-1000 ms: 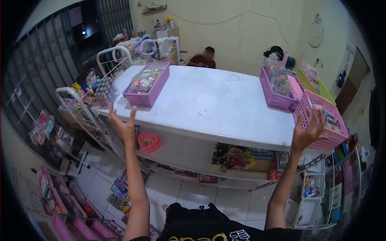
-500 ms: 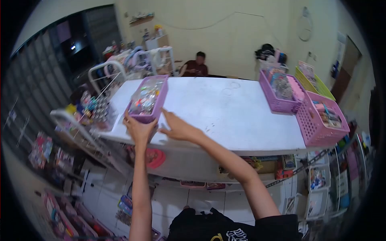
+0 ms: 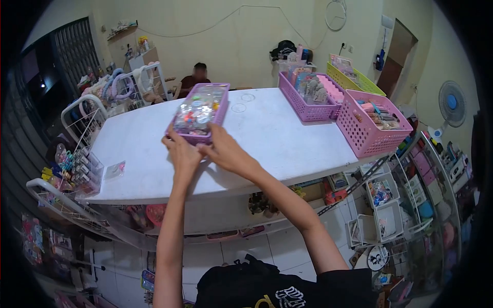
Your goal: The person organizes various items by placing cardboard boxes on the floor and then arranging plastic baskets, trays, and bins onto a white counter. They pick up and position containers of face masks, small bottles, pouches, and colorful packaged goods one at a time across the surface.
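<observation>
A long purple plastic basket stands on the white tabletop, filled with shiny clear packets that hold small colourful pieces. My left hand grips its near left corner, with the fingers at the rim. At the near right corner, my right hand holds the basket's side, fingers pointing forward along it. The two thumbs come close together at the basket's near end. Parts of the fingers are hidden against the basket.
On the table's right stand another purple basket, a pink basket and a yellow-green basket. A small packet lies at the left of the white table. A person sits beyond it. Wire racks stand left.
The basket has shifted right along the table, away from its left end. My right hand, previously apart beside the basket, now holds its near right corner. The view has turned right.
</observation>
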The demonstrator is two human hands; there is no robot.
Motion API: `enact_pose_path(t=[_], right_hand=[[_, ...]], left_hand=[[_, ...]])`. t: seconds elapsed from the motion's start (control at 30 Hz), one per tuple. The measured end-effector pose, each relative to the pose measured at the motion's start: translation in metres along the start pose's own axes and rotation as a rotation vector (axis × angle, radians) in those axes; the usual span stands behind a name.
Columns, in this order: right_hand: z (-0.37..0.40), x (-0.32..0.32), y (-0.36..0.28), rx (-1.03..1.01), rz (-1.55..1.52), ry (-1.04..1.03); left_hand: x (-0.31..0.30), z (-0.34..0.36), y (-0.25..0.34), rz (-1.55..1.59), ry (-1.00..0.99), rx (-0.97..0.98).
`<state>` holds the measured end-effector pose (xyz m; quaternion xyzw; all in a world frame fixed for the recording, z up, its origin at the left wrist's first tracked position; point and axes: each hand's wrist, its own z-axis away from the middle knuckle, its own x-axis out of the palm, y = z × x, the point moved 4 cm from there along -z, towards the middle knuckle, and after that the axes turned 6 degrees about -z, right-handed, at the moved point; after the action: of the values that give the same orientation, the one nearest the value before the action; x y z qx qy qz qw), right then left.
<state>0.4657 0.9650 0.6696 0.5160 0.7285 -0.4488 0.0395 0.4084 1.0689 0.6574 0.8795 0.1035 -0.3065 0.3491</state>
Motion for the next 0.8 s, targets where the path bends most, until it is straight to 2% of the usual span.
enact_pose_path(t=[0.17, 0.27, 0.3, 0.37, 0.47, 0.53, 0.6, 0.63, 0.73, 0.8], right_hand=[[0.019, -0.074, 0.031, 0.061, 0.181, 0.206], [0.028, -0.111, 0.054, 0.113, 0.187, 0.264], [0.031, -0.122, 0.06, 0.113, 0.199, 0.272], [0.037, -0.143, 0.075, 0.175, 0.132, 0.34], [0.044, -0.161, 0.092, 0.182, 0.092, 0.416], [0.049, -0.165, 0.104, 0.159, 0.077, 0.442], [0.052, -0.171, 0.108, 0.153, 0.317, 0.517], [0.052, -0.172, 0.103, 0.149, 0.313, 0.514], [0.056, -0.172, 0.092, 0.246, 0.415, 0.505], [0.057, -0.169, 0.088, 0.392, 0.526, 0.422]], left_hand=[[0.039, 0.011, 0.072, 0.161, -0.11, 0.052], [0.064, 0.021, 0.108, 0.16, -0.087, 0.186], [0.073, 0.025, 0.117, 0.147, -0.155, 0.199], [0.087, 0.031, 0.134, 0.172, -0.163, 0.231], [0.106, 0.036, 0.154, 0.196, -0.191, 0.232], [0.117, 0.036, 0.163, 0.323, -0.162, 0.289], [0.13, 0.036, 0.169, 0.379, -0.157, 0.327], [0.131, 0.037, 0.174, 0.414, -0.152, 0.363], [0.136, 0.039, 0.173, 0.411, -0.188, 0.383], [0.14, 0.036, 0.168, 0.486, -0.233, 0.344]])
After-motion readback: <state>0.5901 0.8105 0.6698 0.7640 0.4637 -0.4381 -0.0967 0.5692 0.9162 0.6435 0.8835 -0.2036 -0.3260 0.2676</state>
